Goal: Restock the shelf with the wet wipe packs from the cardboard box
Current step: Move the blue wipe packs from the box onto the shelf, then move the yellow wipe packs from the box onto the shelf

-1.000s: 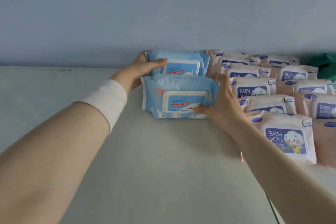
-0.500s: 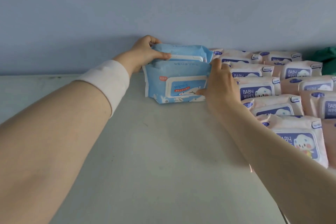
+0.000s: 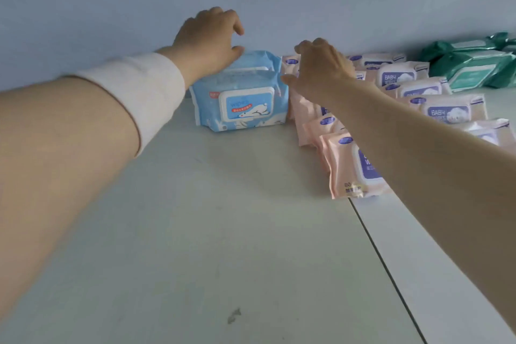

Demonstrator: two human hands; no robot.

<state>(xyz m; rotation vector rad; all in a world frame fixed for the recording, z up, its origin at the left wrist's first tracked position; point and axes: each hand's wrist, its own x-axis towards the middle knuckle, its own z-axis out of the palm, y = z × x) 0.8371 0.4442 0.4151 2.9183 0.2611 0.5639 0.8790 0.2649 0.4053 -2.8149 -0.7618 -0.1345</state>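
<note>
Two blue wet wipe packs stand upright one behind the other against the back wall, the front pack (image 3: 243, 105) showing its white lid and the rear pack (image 3: 258, 60) peeking above it. My left hand (image 3: 206, 39) hovers over their top left corner with loosely curled fingers, its thumb just touching the rear pack. To the right of the blue packs, my right hand (image 3: 321, 64) is relaxed above the pink packs, thumb near the blue packs' right edge. Neither hand holds anything. The cardboard box is out of view.
Rows of pink baby wipe packs (image 3: 444, 113) stand right of the blue ones, the nearest (image 3: 349, 167) by the shelf seam (image 3: 391, 274). Green packs (image 3: 472, 67) lie at the far right. The white shelf surface (image 3: 195, 232) stretches left and toward me.
Both hands pushed the front blue pack back against the rear one at the wall, then let go and lifted off. The view has shifted, bringing the green packs into sight.
</note>
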